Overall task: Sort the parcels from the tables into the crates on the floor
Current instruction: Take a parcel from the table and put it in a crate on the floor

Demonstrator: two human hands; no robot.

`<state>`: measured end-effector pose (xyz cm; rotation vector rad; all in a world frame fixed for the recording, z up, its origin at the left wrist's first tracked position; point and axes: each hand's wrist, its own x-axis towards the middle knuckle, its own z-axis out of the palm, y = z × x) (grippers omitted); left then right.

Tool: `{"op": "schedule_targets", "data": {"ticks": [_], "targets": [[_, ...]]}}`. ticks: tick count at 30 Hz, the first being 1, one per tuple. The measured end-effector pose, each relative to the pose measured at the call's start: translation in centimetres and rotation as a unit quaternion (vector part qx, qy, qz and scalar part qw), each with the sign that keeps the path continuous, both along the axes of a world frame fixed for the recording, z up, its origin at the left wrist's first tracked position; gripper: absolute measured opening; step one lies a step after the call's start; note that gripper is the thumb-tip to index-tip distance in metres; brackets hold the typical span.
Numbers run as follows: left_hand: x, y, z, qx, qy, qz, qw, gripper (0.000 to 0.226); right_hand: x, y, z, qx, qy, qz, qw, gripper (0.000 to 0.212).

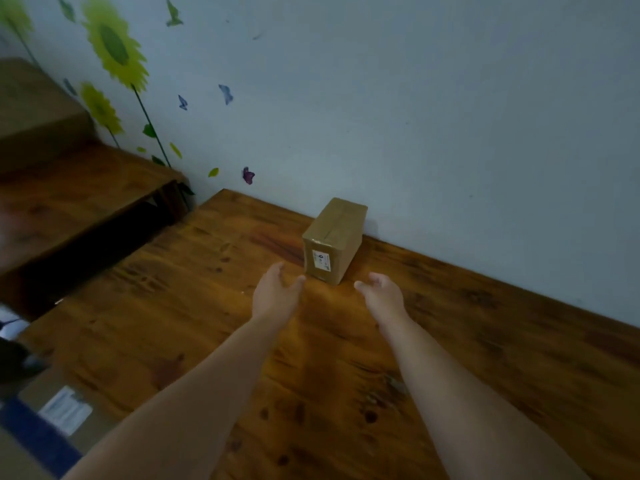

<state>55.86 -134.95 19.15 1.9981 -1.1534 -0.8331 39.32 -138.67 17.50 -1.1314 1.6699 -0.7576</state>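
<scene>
A small brown cardboard parcel [334,239] with a white label on its near face stands on the wooden table [194,306], close to the wall. My left hand [275,294] is stretched out just short of the parcel's left near corner, fingers relaxed and holding nothing. My right hand [379,292] reaches forward to the right of the parcel's near face, fingers loosely spread, also holding nothing. Neither hand touches the parcel.
A second wooden table [79,192] stands to the left, with a large cardboard box [34,109] on it. A gap separates the two tables. At the lower left a blue crate rim [38,434] and a labelled parcel [65,410] show. The wall carries flower stickers.
</scene>
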Motion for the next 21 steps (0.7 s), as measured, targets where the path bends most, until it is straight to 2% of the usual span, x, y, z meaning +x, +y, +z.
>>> {"op": "schedule_targets", "data": {"ticks": [6, 9, 12, 16, 21], "targets": [[1.5, -7.0, -2.6, 0.046, 0.086, 0.013, 0.995, 0.067, 2.1, -4.9, -2.3, 0.047, 0.025, 0.018, 0.998, 0.066], [2.2, -10.3, -3.3, 0.048, 0.111, -0.031, 0.992, 0.074, 3.0, -7.1, -2.5, 0.049, 0.033, 0.013, 0.998, 0.078], [2.9, -13.0, -4.5, 0.053, 0.159, -0.09, 0.982, 0.072, 4.3, -9.1, -2.9, 0.028, 0.074, 0.027, 0.996, 0.071], [3.5, -14.0, -4.7, 0.041, 0.207, -0.145, 0.967, 0.049, 6.3, -9.6, -3.6, -0.012, 0.102, 0.022, 0.994, 0.053], [5.1, -12.5, -3.2, 0.013, 0.244, -0.207, 0.947, 0.065, 7.4, -6.9, -3.2, -0.035, 0.052, -0.058, 0.996, 0.072]]}}
